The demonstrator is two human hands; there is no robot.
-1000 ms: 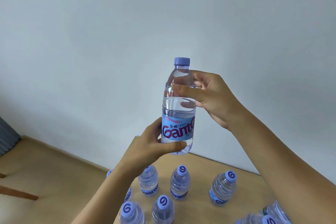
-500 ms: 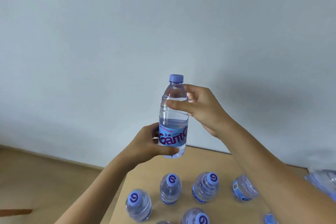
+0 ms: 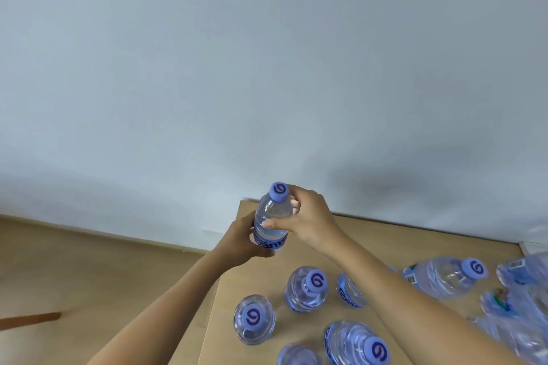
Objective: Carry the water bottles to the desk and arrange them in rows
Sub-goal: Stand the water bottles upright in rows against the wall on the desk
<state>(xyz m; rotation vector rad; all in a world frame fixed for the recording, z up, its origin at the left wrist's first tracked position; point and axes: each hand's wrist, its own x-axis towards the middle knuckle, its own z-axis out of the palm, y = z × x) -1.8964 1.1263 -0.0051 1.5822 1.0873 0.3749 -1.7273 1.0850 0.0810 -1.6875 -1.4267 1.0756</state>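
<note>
Both hands wrapped round bottle (image 3: 272,218): left (image 3: 240,241) at label, right (image 3: 308,221) near shoulder, over desk (image 3: 385,238) far-left corner. Best lowered upright, aligned behind standing bottles (image 3: 307,287).

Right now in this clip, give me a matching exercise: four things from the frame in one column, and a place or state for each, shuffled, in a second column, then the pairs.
Things
1. left hand
2. right hand
3. held bottle
4. standing bottle with its cap in full view

Places or states
A. upright on the desk, in front of the hands
B. grips the labelled lower part
C. upright in both hands, near the desk's far left corner
D. grips the upper part, just under the cap

Pairs: 1-B, 2-D, 3-C, 4-A
</note>
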